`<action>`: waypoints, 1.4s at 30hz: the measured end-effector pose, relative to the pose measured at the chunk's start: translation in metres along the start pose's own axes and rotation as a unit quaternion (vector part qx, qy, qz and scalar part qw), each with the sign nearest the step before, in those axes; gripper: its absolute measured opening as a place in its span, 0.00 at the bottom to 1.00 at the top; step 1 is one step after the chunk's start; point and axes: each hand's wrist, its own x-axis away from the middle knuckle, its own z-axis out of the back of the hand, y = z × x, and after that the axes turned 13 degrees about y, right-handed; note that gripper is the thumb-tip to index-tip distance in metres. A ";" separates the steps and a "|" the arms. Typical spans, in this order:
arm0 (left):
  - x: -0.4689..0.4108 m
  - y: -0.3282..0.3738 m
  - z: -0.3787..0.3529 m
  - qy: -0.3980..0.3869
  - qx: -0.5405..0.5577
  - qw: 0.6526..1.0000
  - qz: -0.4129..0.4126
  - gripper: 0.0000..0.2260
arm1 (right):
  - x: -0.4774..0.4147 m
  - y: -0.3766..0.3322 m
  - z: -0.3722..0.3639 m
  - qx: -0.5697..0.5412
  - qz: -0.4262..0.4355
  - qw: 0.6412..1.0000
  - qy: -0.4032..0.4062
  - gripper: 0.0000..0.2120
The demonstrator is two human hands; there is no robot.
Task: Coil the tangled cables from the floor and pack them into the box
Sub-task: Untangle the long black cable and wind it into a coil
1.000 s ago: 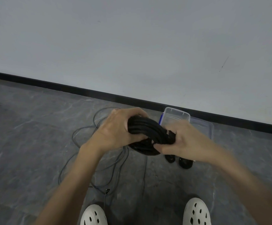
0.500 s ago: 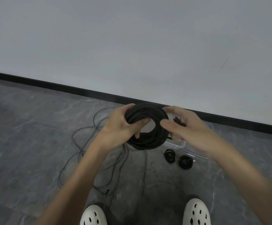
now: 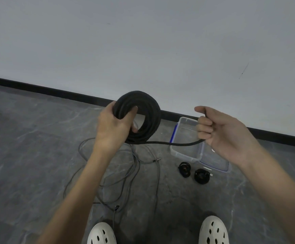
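The left hand [image 3: 114,128] grips the thick black cable coil [image 3: 146,117]; the right hand [image 3: 219,131] clutches its loose end [image 3: 176,143] above the clear plastic box [image 3: 185,152].

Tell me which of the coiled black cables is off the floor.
The large black coil, gripped by the left hand, its tail leading to the right hand. The two small coils lie on the floor beside the clear plastic box.

Matt black braided cable coil [image 3: 144,110], rough-looking; beside it a clear glossy plastic box [image 3: 185,152], on a smooth grey stone-look floor [image 3: 28,138].
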 end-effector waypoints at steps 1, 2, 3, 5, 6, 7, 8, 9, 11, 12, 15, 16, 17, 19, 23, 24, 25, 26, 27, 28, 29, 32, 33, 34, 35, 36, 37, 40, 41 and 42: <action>0.003 -0.001 -0.003 -0.009 -0.038 0.999 -0.014 0.04 | 0.000 0.001 -0.001 0.006 0.017 1.000 -0.008 0.09; 0.005 -0.001 -0.006 -0.018 -0.069 0.997 -0.022 0.04 | 0.001 0.002 -0.003 0.016 0.035 0.999 -0.020 0.09; 0.007 -0.001 -0.009 -0.029 -0.089 0.995 -0.026 0.04 | 0.002 0.004 -0.006 0.026 0.053 0.998 -0.032 0.09; 0.011 -0.001 -0.014 -0.057 -0.117 0.991 -0.033 0.05 | 0.003 0.007 -0.011 0.039 0.082 0.995 -0.044 0.10; 0.013 -0.001 -0.017 -0.075 -0.139 0.986 -0.047 0.06 | 0.003 0.007 -0.012 0.042 0.091 0.994 -0.045 0.11; 0.016 -0.001 -0.020 -0.095 -0.164 0.980 -0.065 0.06 | 0.002 0.006 -0.014 0.041 0.093 0.994 -0.050 0.13; 0.018 -0.001 -0.024 -0.116 -0.186 0.972 -0.080 0.06 | 0.001 0.005 -0.015 0.036 0.085 0.994 -0.058 0.13; 0.021 -0.001 -0.027 -0.135 -0.201 0.966 -0.093 0.06 | 0.000 0.004 -0.017 0.029 0.072 0.995 -0.070 0.14; 0.027 -0.002 -0.031 -0.152 -0.222 0.956 -0.119 0.07 | -0.002 0.002 -0.019 0.023 0.058 0.994 -0.093 0.18; 0.028 -0.001 -0.032 -0.151 -0.226 0.953 -0.132 0.08 | -0.001 0.001 -0.019 0.026 0.062 0.992 -0.107 0.19; 0.027 0.000 -0.032 -0.144 -0.209 0.957 -0.140 0.11 | 0.000 0.001 -0.017 0.052 0.103 0.983 -0.142 0.20; 0.027 0.001 -0.031 -0.146 -0.202 0.959 -0.137 0.12 | 0.000 0.001 -0.016 0.066 0.120 0.981 -0.139 0.20; 0.027 0.001 -0.031 -0.153 -0.195 0.959 -0.139 0.13 | -0.001 0.001 -0.016 0.075 0.134 0.980 -0.127 0.20; 0.028 0.004 -0.031 -0.175 -0.176 0.957 -0.147 0.17 | -0.003 0.002 -0.015 0.078 0.145 0.982 -0.094 0.19; 0.031 0.010 -0.027 -0.236 -0.128 0.955 -0.129 0.21 | -0.004 0.006 -0.011 0.117 0.162 0.977 -0.069 0.11; 0.032 0.012 -0.026 -0.244 -0.108 0.956 -0.120 0.20 | -0.004 0.006 -0.011 0.140 0.173 0.972 -0.069 0.10; 0.034 0.012 -0.025 -0.239 -0.087 0.961 -0.110 0.21 | -0.003 0.007 -0.011 0.159 0.187 0.967 -0.067 0.09; 0.036 0.012 -0.025 -0.226 -0.072 0.966 -0.099 0.23 | -0.003 0.006 -0.011 0.174 0.204 0.961 -0.065 0.09; 0.037 0.011 -0.026 -0.208 -0.065 0.972 -0.092 0.25 | -0.002 0.006 -0.012 0.187 0.223 0.955 -0.062 0.09; 0.038 0.012 -0.027 -0.193 -0.063 0.975 -0.088 0.26 | 0.000 0.005 -0.014 0.199 0.245 0.947 -0.059 0.10; 0.039 0.013 -0.029 -0.183 -0.064 0.977 -0.087 0.27 | 0.002 0.006 -0.016 0.217 0.270 0.936 -0.059 0.10; 0.043 0.015 -0.034 -0.190 -0.057 0.978 -0.064 0.30 | 0.005 0.010 -0.022 0.302 0.333 0.891 -0.063 0.11; 0.043 0.015 -0.036 -0.193 -0.053 0.978 -0.053 0.31 | 0.005 0.011 -0.023 0.310 0.337 0.887 -0.063 0.11; 0.044 0.015 -0.037 -0.194 -0.049 0.979 -0.043 0.32 | 0.005 0.012 -0.023 0.307 0.332 0.889 -0.065 0.12; 0.044 0.015 -0.037 -0.193 -0.048 0.980 -0.030 0.34 | 0.006 0.012 -0.023 0.304 0.324 0.893 -0.069 0.13; 0.044 0.014 -0.038 -0.190 -0.048 0.980 -0.016 0.37 | 0.006 0.011 -0.023 0.303 0.313 0.897 -0.077 0.14; 0.044 0.014 -0.038 -0.184 -0.049 0.982 0.002 0.39 | 0.008 0.010 -0.023 0.303 0.301 0.900 -0.090 0.14; 0.042 0.013 -0.036 -0.163 -0.037 0.984 0.059 0.39 | 0.012 0.007 -0.024 0.317 0.280 0.894 -0.150 0.14; 0.041 0.012 -0.036 -0.158 -0.032 0.985 0.067 0.37 | 0.013 0.007 -0.025 0.334 0.279 0.884 -0.168 0.14; 0.041 0.012 -0.036 -0.156 -0.029 0.985 0.071 0.36 | 0.013 0.007 -0.026 0.358 0.279 0.872 -0.180 0.14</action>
